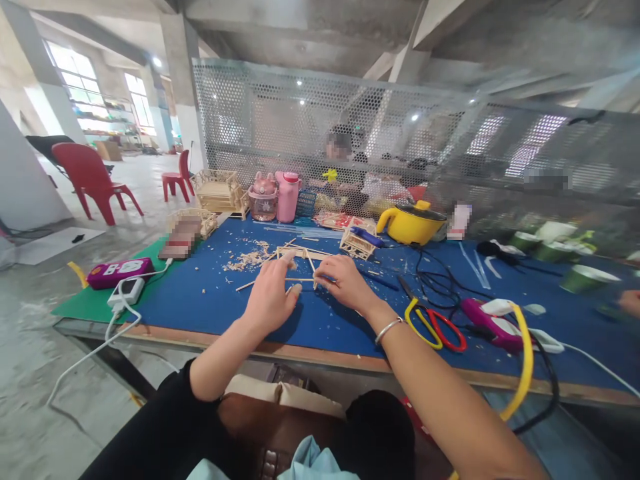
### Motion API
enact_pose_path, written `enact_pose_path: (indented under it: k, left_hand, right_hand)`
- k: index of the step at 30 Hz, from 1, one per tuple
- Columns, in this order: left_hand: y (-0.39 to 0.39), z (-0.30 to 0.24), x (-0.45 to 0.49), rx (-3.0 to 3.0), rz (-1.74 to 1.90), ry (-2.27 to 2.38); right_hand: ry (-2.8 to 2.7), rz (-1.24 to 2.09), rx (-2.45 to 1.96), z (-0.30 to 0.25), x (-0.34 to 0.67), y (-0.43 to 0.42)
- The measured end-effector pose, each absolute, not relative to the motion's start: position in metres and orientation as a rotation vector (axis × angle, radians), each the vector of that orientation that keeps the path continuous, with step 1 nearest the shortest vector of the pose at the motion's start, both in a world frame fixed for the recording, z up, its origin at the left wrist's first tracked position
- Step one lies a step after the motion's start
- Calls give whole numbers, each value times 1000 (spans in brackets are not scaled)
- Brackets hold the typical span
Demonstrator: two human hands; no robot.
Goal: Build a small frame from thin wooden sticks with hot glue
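My left hand (273,293) rests on the blue table cover (200,293), fingers curled, pinching thin wooden sticks (295,280) that lie across the mat. My right hand (343,280), with a silver bangle on the wrist, grips the other end of the same sticks, fingers closed round them. Just beyond both hands lies a small frame of wooden sticks (300,253). Wood shavings (247,259) are scattered to the left of it.
Yellow and red scissors (433,327) and a purple glue gun (493,323) with cables lie right of my hand. A yellow pot (410,223), pink bottles (287,197), small stick models (217,190), a charger (127,290) and a mesh screen (400,133) with a person behind it surround the area.
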State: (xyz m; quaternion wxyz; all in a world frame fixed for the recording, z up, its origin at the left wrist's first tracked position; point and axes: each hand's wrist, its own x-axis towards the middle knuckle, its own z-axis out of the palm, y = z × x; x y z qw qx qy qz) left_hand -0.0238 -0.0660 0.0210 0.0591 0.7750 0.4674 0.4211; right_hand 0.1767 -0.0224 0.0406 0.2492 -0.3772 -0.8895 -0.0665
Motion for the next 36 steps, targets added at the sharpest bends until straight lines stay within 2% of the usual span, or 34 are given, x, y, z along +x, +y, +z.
enact_pose_path:
  k: [5,7,14,18,23,36]
  left_hand:
    - [-29,41,-12,2599,634,1331]
    - [-16,41,-3,2587,502,1306]
    - [0,31,5,2509,573,1190]
    - [-1,29,4,2483,588,1170]
    - [0,30,8,2513,538,1175]
    - [1,32,12,2623,402,1297]
  right_hand:
    - [-2421,-161,-991,28,174,-22]
    - [-2410,-145,-992,26,174,-22]
    - [-2297,90,-995,22,173,-24]
    - [-2054,248,-1195,23,183,-27]
    - [-2218,241,-1399,19,187,-26]
    - [-2340,174,-1311,13,182,-20]
